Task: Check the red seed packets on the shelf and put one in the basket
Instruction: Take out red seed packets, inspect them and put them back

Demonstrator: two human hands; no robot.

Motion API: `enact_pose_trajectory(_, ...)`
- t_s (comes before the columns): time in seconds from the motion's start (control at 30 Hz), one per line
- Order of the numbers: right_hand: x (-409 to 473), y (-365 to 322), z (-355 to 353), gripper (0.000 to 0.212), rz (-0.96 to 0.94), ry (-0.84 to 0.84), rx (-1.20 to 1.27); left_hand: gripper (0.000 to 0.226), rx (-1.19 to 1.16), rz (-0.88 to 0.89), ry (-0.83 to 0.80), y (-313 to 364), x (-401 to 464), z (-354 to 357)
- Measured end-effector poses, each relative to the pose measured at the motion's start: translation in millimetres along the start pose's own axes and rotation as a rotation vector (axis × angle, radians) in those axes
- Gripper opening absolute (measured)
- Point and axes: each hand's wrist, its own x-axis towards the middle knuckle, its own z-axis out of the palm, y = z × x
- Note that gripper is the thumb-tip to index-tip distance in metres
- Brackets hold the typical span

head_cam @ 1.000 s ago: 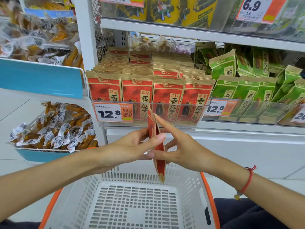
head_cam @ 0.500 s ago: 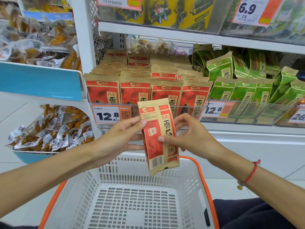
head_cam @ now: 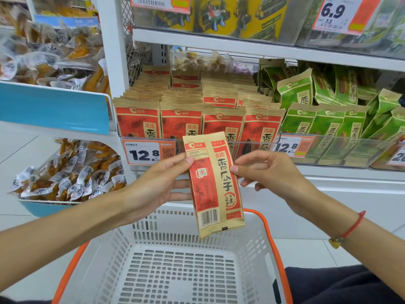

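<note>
Centre of frame: one red seed packet (head_cam: 213, 185) held up, tilted a little, printed back and barcode facing the viewer. Left hand (head_cam: 156, 187) pinches its left edge, thumb on the front near the top, fingers behind. Right hand (head_cam: 270, 172) pinches the right edge, fingers curled. Packet hangs above the far rim of the white basket (head_cam: 175, 268) with orange trim at the bottom of the frame. Behind: rows of red packets (head_cam: 197, 119) on the shelf; green packets (head_cam: 328, 119) to the right.

Red-and-tan seed packet (head_cam: 213, 183), white slotted basket (head_cam: 175, 270) with orange rim.
</note>
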Motion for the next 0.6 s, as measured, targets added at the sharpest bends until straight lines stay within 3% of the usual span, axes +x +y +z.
enact_pose_trajectory(0.1, -0.4, 0.9, 11.3, 0.017, -0.117, 0.069, -0.012, 0.029, -0.011, 0.054, 0.088, 3.9, -1.7, 9.2)
enact_pose_trajectory(0.23, -7.5, 0.3, 26.7, 0.070, -0.124, -0.103, -0.160, 0.028, 0.029, 0.105, 0.161, 7.4, -8.2, 21.1)
enact_pose_trajectory(0.3, -12.7, 1.8, 33.1, 0.083, -0.161, -0.160, -0.212, 0.030, -0.008, 0.107, 0.174, 7.8, -13.4, 26.2)
enact_pose_trajectory(0.47, -17.9, -1.2, 32.4, 0.032, -0.205, -0.230, -0.079, 0.021, 0.051, 0.190, 0.222, 9.7, -21.2, 37.9)
enact_pose_trajectory(0.6, -17.7, -4.1, 23.0, 0.026, -0.159, -0.315, -0.018, 0.025, 0.181, 0.244, 0.336, 12.4, -19.4, 29.4)
